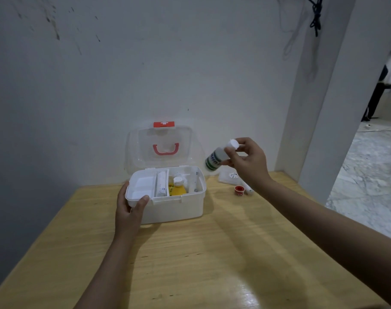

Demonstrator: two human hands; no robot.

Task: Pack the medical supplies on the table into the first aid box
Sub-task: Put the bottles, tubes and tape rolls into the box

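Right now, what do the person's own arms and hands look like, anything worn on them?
Both arms are bare from the bottom edge of the view up to the wrists, no sleeves showing. The left hand and right hand wear no gloves, and no watch, bracelet or ring can be made out. No markings or cables are on either arm.

No wording legible anywhere at this resolution.

Signs only:
- Red latch tab (163, 124) at top edge of the raised clear lid (165, 144) of the first aid box (176, 206): white cross on it.
- Bottle (215, 158) held in right hand (246, 162): green-and-white banded label, print blurred, unreadable.
- Clear packet (229, 176) on counter (190, 264) beside the box: small round sticker with dark marks, too small to read.
- White rolls (161, 184) inside the box: scattered dark specks of print, not decipherable.
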